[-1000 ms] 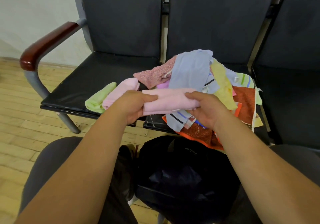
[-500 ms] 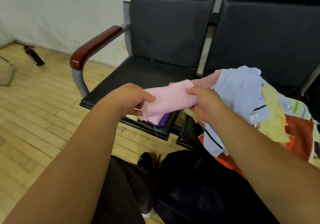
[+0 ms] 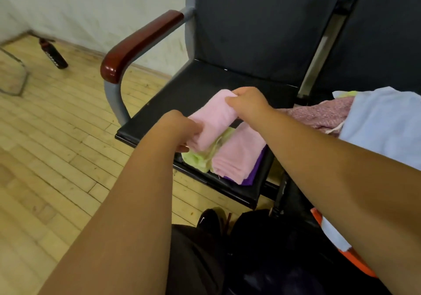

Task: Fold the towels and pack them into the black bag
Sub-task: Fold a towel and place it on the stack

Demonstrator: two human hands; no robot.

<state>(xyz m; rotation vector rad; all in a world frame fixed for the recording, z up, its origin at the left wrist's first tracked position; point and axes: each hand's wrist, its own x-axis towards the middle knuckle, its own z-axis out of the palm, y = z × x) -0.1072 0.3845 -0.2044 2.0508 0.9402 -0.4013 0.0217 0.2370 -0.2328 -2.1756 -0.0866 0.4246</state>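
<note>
I judge the step in hand to be setting this folded pink towel (image 3: 211, 116) down on the black chair seat (image 3: 182, 94). To do it well I would lower both ends together so the fold does not spring open, and land it square on the folded green towel (image 3: 200, 158) at the seat's front edge. I would keep its edge in line with the second pink towel (image 3: 237, 155), which lies just beside the green one on a purple towel (image 3: 255, 171), so the stack stays neat for packing. My left hand (image 3: 180, 130) grips the towel's near end, fingers curled under it and close to the green towel. My right hand (image 3: 248, 103) pinches the far end from above, nearer the middle of the seat. Neither hand is slack; both are closed on the cloth. The unfolded towels, a mauve one (image 3: 323, 114) and a light blue one (image 3: 382, 121), lie off the seat's right side. The black bag (image 3: 273, 249) sits on the floor below the seat's front edge, with nothing visibly packed.
</note>
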